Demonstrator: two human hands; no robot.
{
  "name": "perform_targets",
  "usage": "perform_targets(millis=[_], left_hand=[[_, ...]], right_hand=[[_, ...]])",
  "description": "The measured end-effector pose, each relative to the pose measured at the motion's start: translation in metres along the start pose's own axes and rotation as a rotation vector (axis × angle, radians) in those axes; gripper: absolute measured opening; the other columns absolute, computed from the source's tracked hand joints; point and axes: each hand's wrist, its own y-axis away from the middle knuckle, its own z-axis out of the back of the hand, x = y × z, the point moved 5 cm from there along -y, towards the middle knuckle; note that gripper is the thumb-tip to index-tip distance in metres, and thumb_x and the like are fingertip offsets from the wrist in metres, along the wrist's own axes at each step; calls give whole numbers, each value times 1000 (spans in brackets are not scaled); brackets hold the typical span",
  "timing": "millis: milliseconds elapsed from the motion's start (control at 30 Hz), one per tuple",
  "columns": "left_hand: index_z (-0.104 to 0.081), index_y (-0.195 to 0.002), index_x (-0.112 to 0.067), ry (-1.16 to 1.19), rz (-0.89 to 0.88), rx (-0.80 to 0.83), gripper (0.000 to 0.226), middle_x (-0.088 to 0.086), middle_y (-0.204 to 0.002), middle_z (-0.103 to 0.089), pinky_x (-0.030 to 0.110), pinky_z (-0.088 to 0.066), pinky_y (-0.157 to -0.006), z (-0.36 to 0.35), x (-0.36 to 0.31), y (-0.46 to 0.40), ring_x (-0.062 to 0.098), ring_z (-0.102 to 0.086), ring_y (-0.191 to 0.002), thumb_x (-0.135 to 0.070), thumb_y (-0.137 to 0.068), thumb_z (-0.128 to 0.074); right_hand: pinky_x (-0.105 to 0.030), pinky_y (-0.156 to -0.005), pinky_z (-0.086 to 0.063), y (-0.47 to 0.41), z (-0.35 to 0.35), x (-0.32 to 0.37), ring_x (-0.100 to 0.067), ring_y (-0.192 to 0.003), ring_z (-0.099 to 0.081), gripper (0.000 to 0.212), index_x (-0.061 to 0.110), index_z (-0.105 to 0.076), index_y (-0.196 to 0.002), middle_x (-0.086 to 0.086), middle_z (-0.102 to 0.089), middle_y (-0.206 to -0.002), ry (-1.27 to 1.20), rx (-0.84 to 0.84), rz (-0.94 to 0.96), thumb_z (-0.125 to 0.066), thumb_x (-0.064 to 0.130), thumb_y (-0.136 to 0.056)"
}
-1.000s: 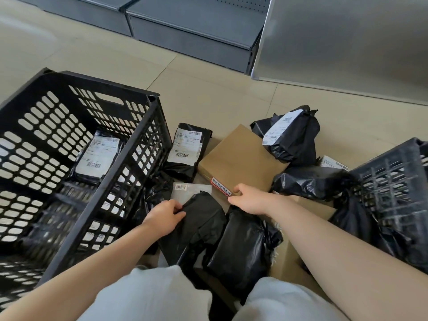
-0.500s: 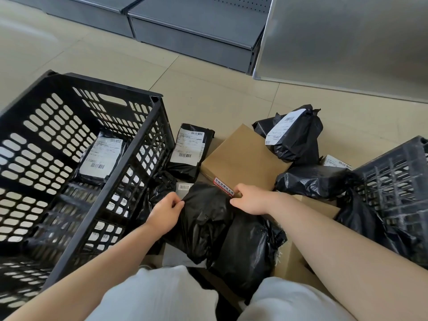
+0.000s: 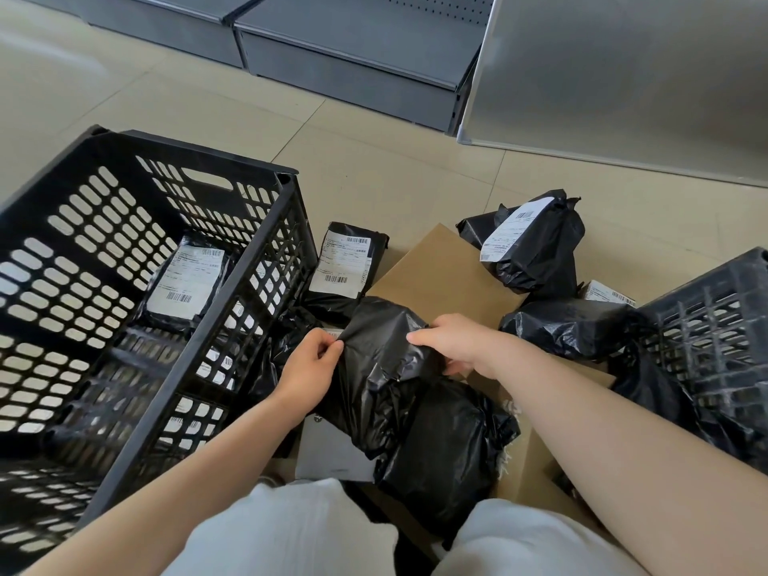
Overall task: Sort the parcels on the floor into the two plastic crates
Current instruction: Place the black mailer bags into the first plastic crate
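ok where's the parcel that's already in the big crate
In the head view it lies left of centre inside the big black crate, label up: the labelled parcel, near the crate's right wall.

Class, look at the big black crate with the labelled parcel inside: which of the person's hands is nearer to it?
Left. The left hand grips the black bag's edge just beside the black crate wall; the right hand holds the bag's far side, farther from it.
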Motion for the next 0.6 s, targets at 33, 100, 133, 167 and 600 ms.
perform_targets(millis=[33,100,133,167,600], left_hand=[[-58,-89,-20,13,-9,7,13,-3,-85,-62,26,-39,-68,0,0,0,10,-53,-75,-26,-100,-54],[-58,-86,-25,40,-21,33,13,-8,-84,-64,27,-40,-73,-3,1,-2,8,-55,-77,-26,-99,-56],[-60,-89,-28,45,-16,55,10,-11,-87,-66,27,-42,-77,-4,2,-2,7,-58,-81,-27,-98,-56],[-62,-96,-30,44,-3,87,7,-13,-95,-68,27,-44,-82,-6,1,-2,8,-61,-91,-30,-99,-55],[-19,-157,-22,-457,-446,331,97,-4,-161,-23,31,-26,-116,-34,-47,25,15,-25,-146,-59,-82,-67]], right_hand=[[-33,-73,-57,3,0,0,-21,-93,-65,32,10,-60,-117,-8,-67,-111,-35,8,-8,-63,31,-93],[-32,-69,-57,8,0,-2,-20,-90,-63,21,10,-59,-114,-9,-65,-108,-92,12,-19,-59,20,-95],[-33,-69,-58,8,1,-4,-21,-92,-64,16,11,-58,-112,-9,-65,-108,-122,13,-24,-58,17,-96],[-35,-71,-59,9,2,-4,-22,-94,-65,12,11,-58,-109,-11,-65,-109,-153,13,-27,-56,13,-97],[-31,-48,-59,15,-5,24,-24,-78,-61,11,5,-53,-93,-15,-58,-93,-680,-94,-132,-48,-4,-98]])
